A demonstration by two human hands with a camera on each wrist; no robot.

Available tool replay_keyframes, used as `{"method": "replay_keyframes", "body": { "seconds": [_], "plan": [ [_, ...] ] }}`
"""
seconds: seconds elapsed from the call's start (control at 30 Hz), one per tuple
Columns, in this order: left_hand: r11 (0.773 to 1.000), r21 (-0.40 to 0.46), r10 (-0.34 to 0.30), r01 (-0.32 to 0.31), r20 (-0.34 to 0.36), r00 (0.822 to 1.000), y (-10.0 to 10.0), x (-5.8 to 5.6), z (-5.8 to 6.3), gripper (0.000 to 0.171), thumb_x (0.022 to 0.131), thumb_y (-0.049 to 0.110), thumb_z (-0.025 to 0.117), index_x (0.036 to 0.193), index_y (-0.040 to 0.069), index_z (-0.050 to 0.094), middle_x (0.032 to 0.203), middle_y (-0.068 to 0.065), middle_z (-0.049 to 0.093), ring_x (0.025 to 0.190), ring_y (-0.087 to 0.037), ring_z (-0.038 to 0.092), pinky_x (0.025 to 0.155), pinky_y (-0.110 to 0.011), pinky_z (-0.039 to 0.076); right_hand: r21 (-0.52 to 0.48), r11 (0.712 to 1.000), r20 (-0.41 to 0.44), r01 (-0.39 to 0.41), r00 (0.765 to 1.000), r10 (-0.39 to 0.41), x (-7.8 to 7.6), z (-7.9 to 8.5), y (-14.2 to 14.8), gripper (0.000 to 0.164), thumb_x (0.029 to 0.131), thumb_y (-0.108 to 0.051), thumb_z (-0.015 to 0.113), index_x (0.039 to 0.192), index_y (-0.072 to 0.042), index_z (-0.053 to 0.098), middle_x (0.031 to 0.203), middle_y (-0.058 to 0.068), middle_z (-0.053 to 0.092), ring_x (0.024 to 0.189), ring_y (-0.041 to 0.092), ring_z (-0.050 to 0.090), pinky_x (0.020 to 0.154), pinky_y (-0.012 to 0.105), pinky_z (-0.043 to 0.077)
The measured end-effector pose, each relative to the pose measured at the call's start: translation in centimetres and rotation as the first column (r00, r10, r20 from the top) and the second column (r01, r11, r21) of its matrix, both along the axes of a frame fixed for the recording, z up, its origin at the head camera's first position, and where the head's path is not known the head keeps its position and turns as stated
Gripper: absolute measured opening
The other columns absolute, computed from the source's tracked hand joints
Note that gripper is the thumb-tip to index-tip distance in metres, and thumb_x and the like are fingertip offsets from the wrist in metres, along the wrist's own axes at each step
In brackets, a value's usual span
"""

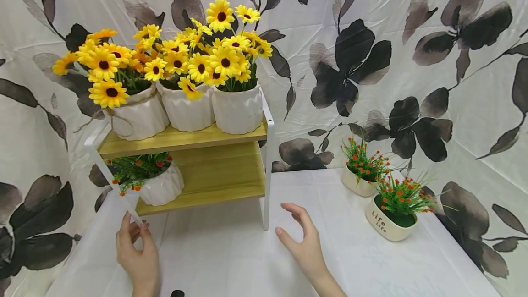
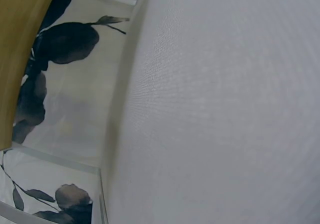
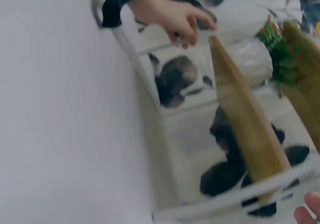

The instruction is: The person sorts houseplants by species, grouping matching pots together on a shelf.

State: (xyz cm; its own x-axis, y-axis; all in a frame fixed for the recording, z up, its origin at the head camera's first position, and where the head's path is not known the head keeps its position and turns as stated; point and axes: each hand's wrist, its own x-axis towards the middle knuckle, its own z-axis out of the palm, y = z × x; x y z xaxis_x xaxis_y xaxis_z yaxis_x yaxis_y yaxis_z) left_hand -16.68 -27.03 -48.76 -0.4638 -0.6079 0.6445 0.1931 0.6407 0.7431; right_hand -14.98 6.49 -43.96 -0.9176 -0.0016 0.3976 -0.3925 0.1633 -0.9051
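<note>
A two-tier wooden shelf [image 1: 222, 168] with a white frame stands on the table. My left hand [image 1: 138, 255] is at its front left leg, fingers on the outer side and thumb in front, appearing to hold it lightly. The same left hand [image 3: 167, 14] shows in the right wrist view beside the wooden board [image 3: 245, 119]. To the right of the other front leg, my right hand [image 1: 305, 246] holds nothing, thumb and fingers spread apart. Three white pots [image 1: 239, 109] of yellow flowers fill the top tier. A white pot [image 1: 162, 187] with red-flowered greenery sits on the lower tier's left.
Two cream pots with small red flowers, a rear pot [image 1: 358, 182] and a front pot [image 1: 389, 221] lettered "Life", stand on the white table [image 1: 231, 260] at the right. Floral-print cloth [image 1: 309, 81] hangs behind. A small black object [image 1: 177, 293] shows at the bottom edge.
</note>
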Motion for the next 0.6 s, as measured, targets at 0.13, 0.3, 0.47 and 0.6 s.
{"method": "replay_keyframes", "body": {
  "seconds": [0.13, 0.3, 0.47, 0.6],
  "plan": [
    [1.0, -0.007, -0.004, 0.004, -0.021, 1.0, -0.1, -0.3, 0.0, 0.051, 0.092, -0.004, 0.056, 0.14, 0.012, 0.048, 0.1, 0.034, 0.039, 0.091, 0.022, 0.042, 0.082, -0.002, 0.033, -0.027, 0.997, 0.036, 0.066, 0.997, -0.065, 0.0, -0.8, 2.5, 0.047, 0.084, -0.008, 0.071, 0.128, -0.012, 0.055, 0.129, -0.001, 0.059, 0.125, 0.004, 0.049, 0.107, 0.011, 0.032],
    [1.0, -0.016, 0.0, 0.0, -0.028, 1.0, 0.1, -0.2, 0.3, 0.051, 0.091, -0.005, 0.056, 0.139, 0.011, 0.049, 0.1, 0.034, 0.038, 0.092, 0.023, 0.041, 0.083, -0.002, 0.033, -0.047, 0.988, 0.073, 0.148, 0.987, -0.145, 0.3, -1.9, 5.4, 0.046, 0.084, -0.005, 0.07, 0.127, -0.01, 0.055, 0.126, 0.005, 0.061, 0.12, -0.001, 0.051, 0.103, 0.01, 0.034],
    [1.0, -0.021, 0.0, -0.001, -0.03, 1.0, 0.2, -0.1, 0.3, 0.051, 0.091, -0.005, 0.056, 0.139, 0.011, 0.049, 0.1, 0.034, 0.038, 0.092, 0.023, 0.041, 0.083, -0.001, 0.032, -0.037, 0.965, 0.17, 0.258, 0.954, -0.248, 0.8, -2.9, 8.4, 0.047, 0.086, -0.007, 0.07, 0.129, -0.009, 0.053, 0.123, -0.001, 0.062, 0.116, -0.005, 0.051, 0.099, 0.008, 0.034],
    [1.0, -0.019, 0.002, -0.003, -0.027, 1.0, 0.2, 0.0, 0.2, 0.052, 0.091, -0.006, 0.056, 0.139, 0.011, 0.049, 0.1, 0.034, 0.038, 0.091, 0.022, 0.041, 0.082, -0.001, 0.033, -0.032, 0.931, 0.23, 0.365, 0.909, -0.348, 1.1, -3.6, 10.7, 0.048, 0.087, -0.008, 0.069, 0.131, -0.008, 0.051, 0.117, -0.016, 0.061, 0.113, -0.009, 0.052, 0.097, 0.006, 0.034]
  ]
}}
